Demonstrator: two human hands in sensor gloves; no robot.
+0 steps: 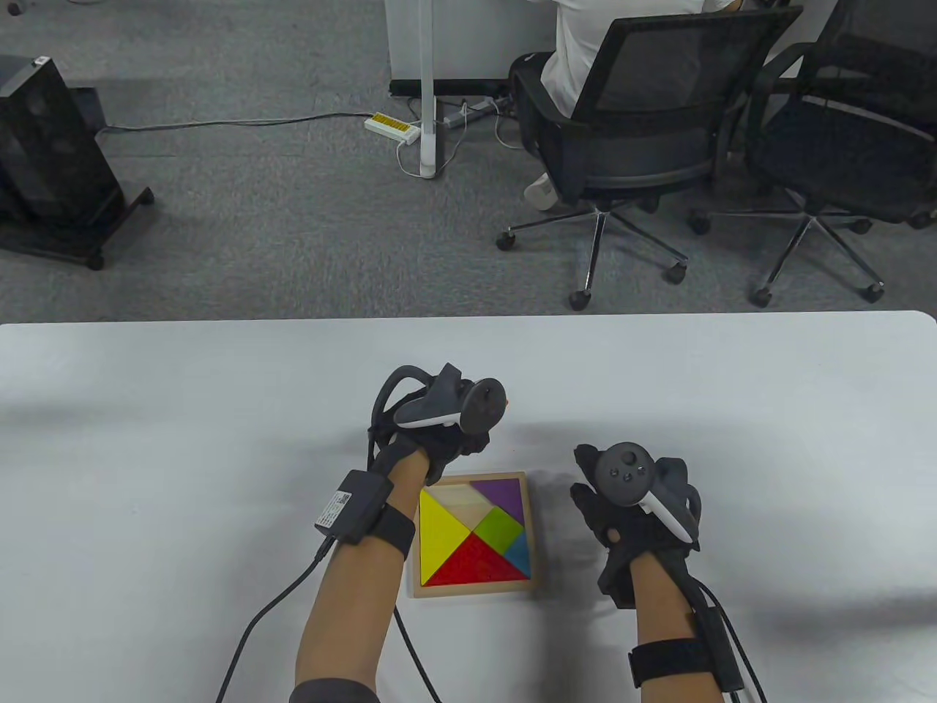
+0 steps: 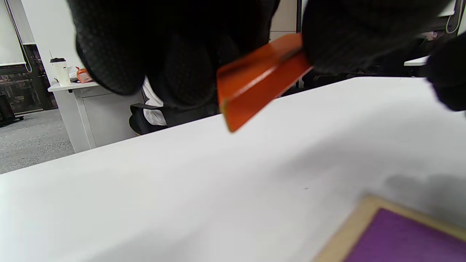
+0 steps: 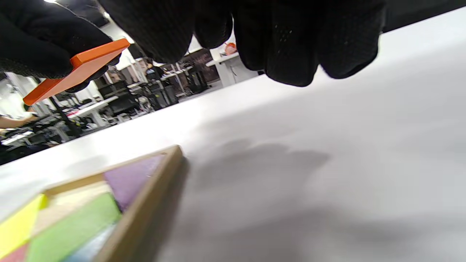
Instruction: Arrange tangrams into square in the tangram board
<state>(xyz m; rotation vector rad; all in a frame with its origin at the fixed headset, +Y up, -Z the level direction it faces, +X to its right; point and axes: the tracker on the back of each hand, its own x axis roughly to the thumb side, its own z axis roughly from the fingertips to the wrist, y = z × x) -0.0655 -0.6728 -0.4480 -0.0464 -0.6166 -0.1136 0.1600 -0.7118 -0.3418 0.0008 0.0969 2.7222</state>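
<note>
The wooden tangram board (image 1: 473,590) lies on the white table between my hands, with its frame edge (image 3: 145,218) close in the right wrist view. Yellow (image 1: 441,531), red (image 1: 476,565), green (image 1: 499,531), blue (image 1: 520,554) and purple (image 1: 501,493) pieces sit in it; a bare wooden patch (image 1: 448,496) shows at its far left. My left hand (image 1: 468,432) hovers just beyond the board's far edge and pinches an orange piece (image 2: 260,78), tilted in the air above the table. My right hand (image 1: 596,498) hovers right of the board with loosely curled fingers (image 3: 291,43), holding nothing.
The white table (image 1: 183,439) spreads wide on both sides of the board. Beyond its far edge are grey carpet, two black office chairs (image 1: 637,124), a seated person (image 1: 585,44), a power strip (image 1: 392,127) and a black unit (image 1: 44,146) at left.
</note>
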